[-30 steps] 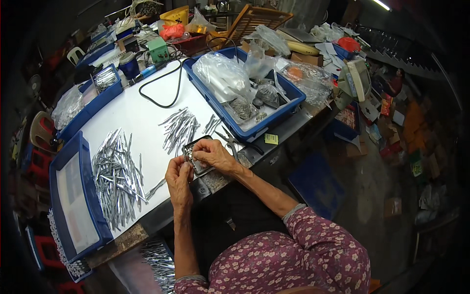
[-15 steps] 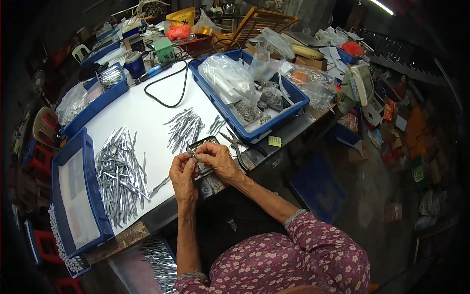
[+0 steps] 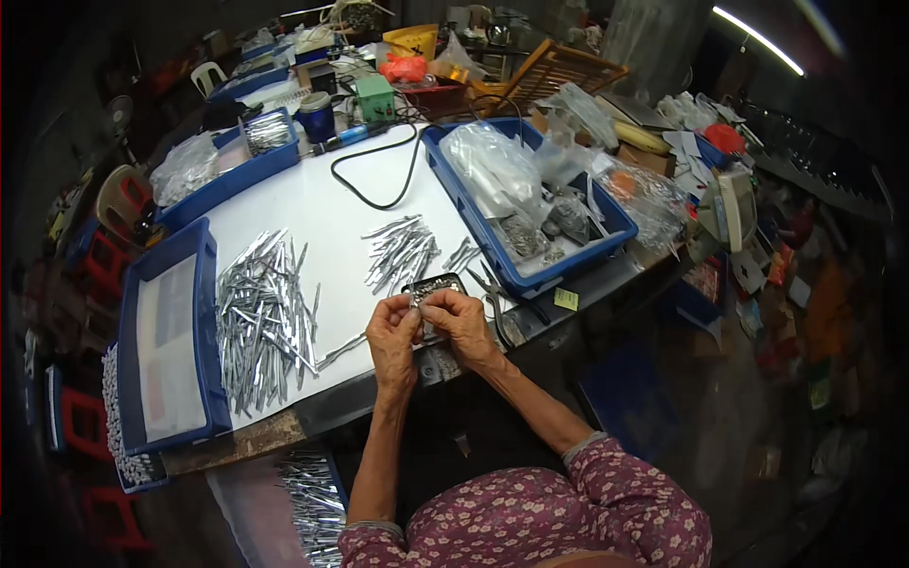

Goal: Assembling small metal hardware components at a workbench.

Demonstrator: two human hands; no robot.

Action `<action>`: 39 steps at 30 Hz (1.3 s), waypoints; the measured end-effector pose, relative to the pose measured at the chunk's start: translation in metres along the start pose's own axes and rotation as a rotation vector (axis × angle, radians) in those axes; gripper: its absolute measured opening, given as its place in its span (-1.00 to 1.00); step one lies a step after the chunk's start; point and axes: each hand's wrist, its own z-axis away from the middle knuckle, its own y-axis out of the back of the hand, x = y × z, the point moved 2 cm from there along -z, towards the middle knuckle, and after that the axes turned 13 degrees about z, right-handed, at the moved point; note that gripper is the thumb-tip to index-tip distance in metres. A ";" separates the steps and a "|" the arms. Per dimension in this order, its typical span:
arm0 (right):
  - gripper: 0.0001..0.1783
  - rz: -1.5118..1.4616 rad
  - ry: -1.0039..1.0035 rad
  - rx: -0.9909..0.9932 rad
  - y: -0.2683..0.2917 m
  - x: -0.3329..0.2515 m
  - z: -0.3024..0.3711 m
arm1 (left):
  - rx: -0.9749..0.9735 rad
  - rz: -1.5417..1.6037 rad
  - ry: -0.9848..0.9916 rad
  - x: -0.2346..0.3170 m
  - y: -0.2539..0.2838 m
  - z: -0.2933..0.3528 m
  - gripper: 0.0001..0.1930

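My left hand (image 3: 393, 339) and my right hand (image 3: 461, 327) meet at the table's near edge, thumbs and fingertips pinched close together. Whatever sits between the fingers is too small to make out. Just beyond them lies a small dark tray (image 3: 437, 283) of tiny metal parts, partly hidden by my hands. Pliers (image 3: 496, 301) with dark handles rest right of my right hand. Past the tray is a small pile of slim silvery metal pieces (image 3: 398, 252), with a few more (image 3: 461, 254) beside it. A larger heap of similar pieces (image 3: 265, 322) spreads to the left.
An empty-looking blue tray (image 3: 220, 379) stands at the table's left edge. A blue bin (image 3: 530, 286) with plastic bags is at the right, near a yellow label (image 3: 565, 299). A black cable (image 3: 379, 205) loops across the white tabletop. Another blue bin (image 3: 222, 192) stands at the far left.
The whole view has shifted, so the table and hands appear further right. My hands stay pinched together at the small tray; the piles look unchanged.
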 end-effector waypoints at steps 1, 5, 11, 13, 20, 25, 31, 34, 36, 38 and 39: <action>-0.90 -0.003 0.003 -0.009 0.000 0.000 -0.001 | 0.004 -0.021 -0.005 0.001 -0.001 0.000 -0.75; -0.90 0.051 0.041 -0.009 -0.005 -0.008 0.002 | 0.016 -0.035 -0.025 0.006 0.000 0.001 -0.75; -0.88 0.300 0.163 0.042 0.000 -0.013 0.005 | 0.004 -0.173 -0.028 0.013 -0.009 0.000 -0.79; -0.88 0.312 0.162 0.029 0.001 -0.012 0.006 | -0.036 -0.247 -0.034 0.014 -0.009 0.002 -0.80; -0.91 0.618 0.237 -0.092 0.004 -0.010 0.000 | -0.080 -0.487 -0.087 0.017 0.000 -0.004 -0.87; -0.90 0.758 0.233 -0.100 0.009 -0.014 -0.001 | -0.072 -0.474 -0.055 0.021 -0.012 -0.005 -0.86; -0.89 0.617 0.123 -0.063 0.008 -0.009 -0.005 | -0.013 -0.303 0.050 0.017 -0.004 -0.002 -0.83; -0.89 0.604 0.141 -0.059 0.007 -0.003 -0.005 | 0.022 -0.281 0.082 0.014 -0.003 -0.001 -0.81; -0.88 0.571 0.116 -0.027 0.006 -0.002 -0.004 | 0.034 -0.277 0.085 0.012 0.000 -0.001 -0.82; -0.88 0.556 0.109 -0.017 0.006 -0.001 -0.004 | 0.043 -0.275 0.086 0.011 0.002 0.001 -0.82; -0.88 0.539 0.107 -0.005 0.006 0.000 -0.004 | 0.052 -0.276 0.098 0.011 0.003 0.002 -0.83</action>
